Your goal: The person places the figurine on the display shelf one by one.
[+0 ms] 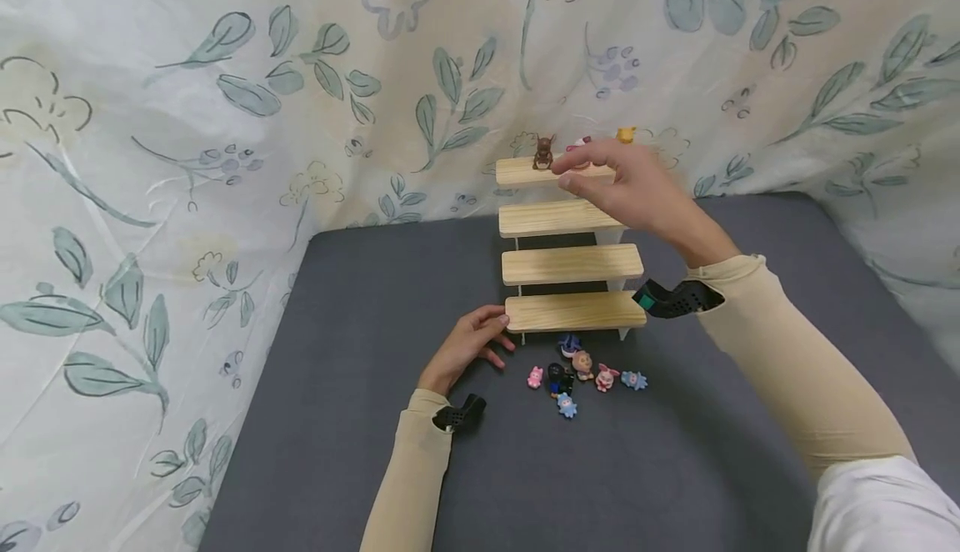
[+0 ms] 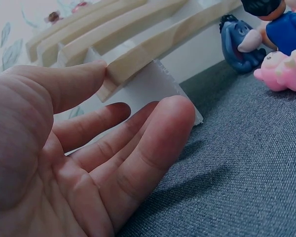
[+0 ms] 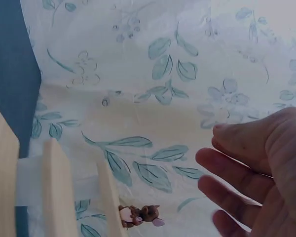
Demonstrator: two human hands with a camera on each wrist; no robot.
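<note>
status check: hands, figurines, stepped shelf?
Left hand open, thumb on bottom step of shelf. Right hand open over top step, near brown figurine. Loose figurines lie in front.

The stepped shelf (image 1: 570,265) has pale natural-wood boards on white side supports. On its far top step stand a brown figurine (image 1: 543,153), a pink-and-white one (image 1: 578,146) and a yellow-orange one (image 1: 626,134). Near its base lie small figurines (image 1: 581,373) in pink, light blue, dark blue and black. The tabletop (image 1: 360,302) is dark grey-blue fabric. The backdrop cloth (image 1: 225,118) is cream-white, printed with teal-green leaves and faint lilac flowers. Both sleeves (image 1: 787,352) are beige, each with a black wrist strap.
</note>
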